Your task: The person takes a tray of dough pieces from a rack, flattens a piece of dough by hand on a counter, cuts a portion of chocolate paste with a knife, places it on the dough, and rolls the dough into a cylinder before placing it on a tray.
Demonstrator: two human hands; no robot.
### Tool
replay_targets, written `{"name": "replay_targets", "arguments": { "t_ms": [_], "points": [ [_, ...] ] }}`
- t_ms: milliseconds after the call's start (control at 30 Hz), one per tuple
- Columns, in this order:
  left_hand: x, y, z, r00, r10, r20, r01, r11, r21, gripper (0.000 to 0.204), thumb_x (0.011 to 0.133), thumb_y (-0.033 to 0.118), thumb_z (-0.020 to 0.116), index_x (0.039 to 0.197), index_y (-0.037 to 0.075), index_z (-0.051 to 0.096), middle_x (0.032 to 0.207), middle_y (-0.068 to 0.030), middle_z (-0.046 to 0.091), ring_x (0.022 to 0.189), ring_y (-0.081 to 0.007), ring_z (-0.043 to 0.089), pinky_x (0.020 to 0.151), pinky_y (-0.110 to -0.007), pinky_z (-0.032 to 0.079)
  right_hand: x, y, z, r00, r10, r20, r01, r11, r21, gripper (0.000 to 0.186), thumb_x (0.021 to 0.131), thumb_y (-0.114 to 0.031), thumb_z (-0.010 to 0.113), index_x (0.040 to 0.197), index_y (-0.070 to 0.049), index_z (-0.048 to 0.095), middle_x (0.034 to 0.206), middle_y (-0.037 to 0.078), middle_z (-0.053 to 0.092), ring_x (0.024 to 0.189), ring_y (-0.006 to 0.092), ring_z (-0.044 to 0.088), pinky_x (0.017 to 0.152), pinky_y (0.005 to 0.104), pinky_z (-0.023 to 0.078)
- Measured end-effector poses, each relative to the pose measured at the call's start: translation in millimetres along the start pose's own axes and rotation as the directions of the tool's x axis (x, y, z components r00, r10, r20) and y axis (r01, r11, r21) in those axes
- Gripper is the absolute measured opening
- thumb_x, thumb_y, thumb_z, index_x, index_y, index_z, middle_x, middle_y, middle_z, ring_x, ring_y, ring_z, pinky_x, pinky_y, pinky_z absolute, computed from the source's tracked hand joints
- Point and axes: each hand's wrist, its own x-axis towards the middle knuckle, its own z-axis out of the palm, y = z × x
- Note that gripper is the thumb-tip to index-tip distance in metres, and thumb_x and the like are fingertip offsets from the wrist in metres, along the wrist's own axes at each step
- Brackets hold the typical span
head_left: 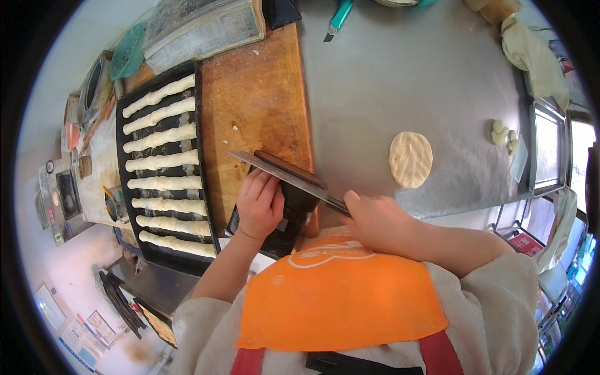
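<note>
My right hand is closed round the handle of a long knife. Its blade slants up and to the left over the near edge of the wooden board. Right behind the blade lies a narrow dark-brown bar; whether the two touch cannot be made out. My left hand is closed below the blade, fingers bent and pressed together, with the fingertips partly hidden. Under it is a black box-like thing at the board's edge. A flattened round of dough lies on the metal table to the right.
A black baking tray with several long dough strips stands on the wooden board at left. The metal table holds a green-handled cutter at the back and small dough pieces at right.
</note>
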Motion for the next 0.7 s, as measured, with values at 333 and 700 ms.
{"name": "replay_targets", "arguments": {
  "t_ms": [333, 700],
  "points": [
    [5, 1, -3, 1.0, -0.004, 0.028, 0.004, 1.0, 0.001, 0.025, 0.074, -0.003, 0.067, 0.099, -0.005, 0.068, 0.105, -0.0169, 0.065, 0.1, -0.0366, 0.063, 0.087, -0.042, 0.053, 19, -8, -5, 0.998, 0.043, 0.039, -0.043, 0.999, -0.005, 0.03, 0.099, -0.026, 0.057, 0.095, 0.002, 0.045, 0.077, 0.023, 0.065, 0.07, 0.0429, 0.066, 0.062, 0.0501, 0.053],
    [6, 0, -3, 1.0, -0.003, 0.02, 0.003, 1.0, 0.002, 0.024, 0.075, -0.003, 0.068, 0.099, -0.005, 0.068, 0.105, -0.0162, 0.065, 0.1, -0.0359, 0.063, 0.087, -0.041, 0.053, 22, 8, 7, 0.996, 0.079, 0.033, -0.079, 0.997, -0.009, 0.033, 0.097, -0.029, 0.059, 0.095, 0.001, 0.045, 0.075, 0.024, 0.066, 0.072, 0.0451, 0.066, 0.064, 0.0516, 0.053]
  ]
}}
